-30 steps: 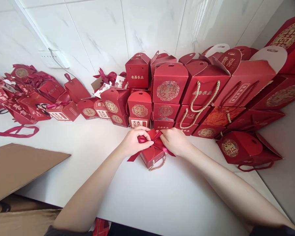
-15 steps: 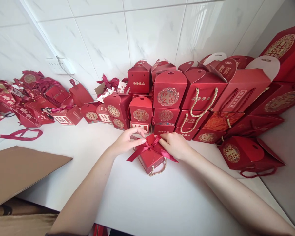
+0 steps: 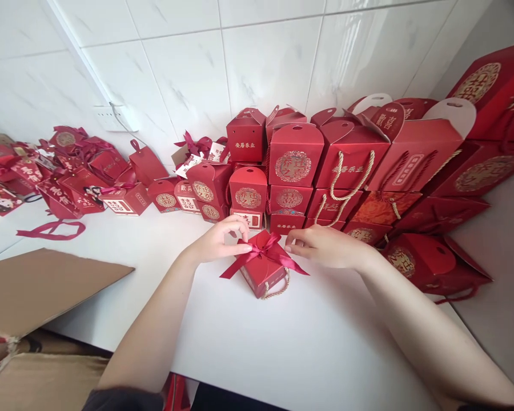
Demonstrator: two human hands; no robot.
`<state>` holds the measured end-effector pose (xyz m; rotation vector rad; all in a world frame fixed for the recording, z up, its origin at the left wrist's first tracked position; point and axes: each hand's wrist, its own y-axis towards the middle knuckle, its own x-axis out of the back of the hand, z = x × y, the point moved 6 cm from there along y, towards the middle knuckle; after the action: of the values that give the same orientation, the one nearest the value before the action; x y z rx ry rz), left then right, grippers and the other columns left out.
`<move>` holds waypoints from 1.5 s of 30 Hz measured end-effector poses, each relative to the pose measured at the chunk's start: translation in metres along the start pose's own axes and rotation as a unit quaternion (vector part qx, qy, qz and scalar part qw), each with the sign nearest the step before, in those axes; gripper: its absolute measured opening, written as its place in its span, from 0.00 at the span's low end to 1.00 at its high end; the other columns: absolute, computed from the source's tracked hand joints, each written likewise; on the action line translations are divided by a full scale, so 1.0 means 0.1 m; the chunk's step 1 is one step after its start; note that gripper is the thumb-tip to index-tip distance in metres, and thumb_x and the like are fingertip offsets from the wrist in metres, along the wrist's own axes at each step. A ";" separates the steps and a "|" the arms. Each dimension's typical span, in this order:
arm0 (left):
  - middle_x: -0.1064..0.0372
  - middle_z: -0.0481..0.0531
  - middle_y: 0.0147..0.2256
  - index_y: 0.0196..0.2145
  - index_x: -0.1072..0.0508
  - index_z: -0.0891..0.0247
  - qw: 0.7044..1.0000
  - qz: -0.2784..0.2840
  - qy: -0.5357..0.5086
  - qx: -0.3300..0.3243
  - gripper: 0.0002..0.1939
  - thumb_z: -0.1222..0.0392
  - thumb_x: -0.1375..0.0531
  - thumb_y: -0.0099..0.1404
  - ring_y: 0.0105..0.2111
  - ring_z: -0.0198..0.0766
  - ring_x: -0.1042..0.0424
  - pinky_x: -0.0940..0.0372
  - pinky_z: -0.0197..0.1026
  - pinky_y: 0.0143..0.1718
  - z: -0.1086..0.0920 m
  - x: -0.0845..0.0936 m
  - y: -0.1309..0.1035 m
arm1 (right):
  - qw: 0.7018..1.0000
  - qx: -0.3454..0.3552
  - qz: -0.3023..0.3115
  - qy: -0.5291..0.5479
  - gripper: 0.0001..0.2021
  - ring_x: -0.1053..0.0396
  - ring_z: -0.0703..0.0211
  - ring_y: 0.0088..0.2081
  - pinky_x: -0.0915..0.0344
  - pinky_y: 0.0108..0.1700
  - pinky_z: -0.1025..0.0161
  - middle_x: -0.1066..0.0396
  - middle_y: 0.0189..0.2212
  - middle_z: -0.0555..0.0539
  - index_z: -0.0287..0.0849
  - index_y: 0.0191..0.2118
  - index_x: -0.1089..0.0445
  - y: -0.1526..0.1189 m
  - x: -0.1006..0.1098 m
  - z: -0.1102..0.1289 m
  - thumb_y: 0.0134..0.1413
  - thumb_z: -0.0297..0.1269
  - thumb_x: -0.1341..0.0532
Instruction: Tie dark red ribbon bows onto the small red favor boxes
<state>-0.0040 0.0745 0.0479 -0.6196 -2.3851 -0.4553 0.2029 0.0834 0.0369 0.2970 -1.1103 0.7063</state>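
A small red gift box (image 3: 263, 272) with a beige cord handle (image 3: 278, 295) sits on the white table, tied on top with a dark pink ribbon bow (image 3: 262, 251). The ribbon's tails spread to both sides. At the bow's left loop, my left hand (image 3: 220, 241) has its thumb and index finger closed on the ribbon. My right hand (image 3: 323, 244) is just right of the box, off the ribbon, with loosely bent fingers apart and nothing in them.
Stacked red gift boxes (image 3: 293, 162) line the tiled wall behind, some with cord handles. More ribboned boxes (image 3: 85, 188) are heaped at the left, near a loose ribbon (image 3: 53, 233). An open cardboard carton (image 3: 47, 285) stands at the front left; one red box (image 3: 441, 265) lies at right.
My right hand has let go of the bow's right side and moved right. My left hand stays at the left loop. The view has shifted slightly.
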 end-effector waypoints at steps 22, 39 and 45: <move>0.31 0.49 0.22 0.25 0.24 0.65 0.971 0.069 -0.201 0.108 0.15 0.49 0.37 0.59 0.16 0.26 0.48 0.55 0.36 0.18 0.08 -0.07 -0.08 | 0.985 0.126 -0.067 0.094 0.12 0.33 0.62 0.31 0.39 0.36 0.65 0.29 0.32 0.49 0.43 0.38 0.29 -0.10 0.06 0.33 0.65 0.42 0.47; 0.36 0.52 0.30 0.20 0.30 0.64 0.991 -0.075 -0.106 0.035 0.25 0.43 0.45 0.65 0.33 0.37 0.35 0.37 0.42 0.39 0.16 0.16 -0.04 | 0.962 0.103 -0.192 0.166 0.11 0.32 0.60 0.35 0.37 0.39 0.63 0.30 0.35 0.48 0.44 0.37 0.34 0.01 -0.03 0.33 0.64 0.45 0.46; 0.34 0.54 0.46 0.37 0.29 0.61 0.998 -0.034 -0.028 0.039 0.12 0.52 0.37 0.59 0.51 0.43 0.34 0.39 0.45 0.52 0.07 0.11 -0.04 | 0.887 0.050 -0.164 0.428 0.17 0.33 0.57 0.49 0.39 0.54 0.58 0.31 0.46 0.46 0.43 0.46 0.35 0.34 -0.34 0.04 0.63 0.51 0.47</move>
<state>-0.0172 0.0783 0.0491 -0.5243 -2.4695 -0.3766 0.1693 0.0941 0.0044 0.2137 -0.1677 0.4996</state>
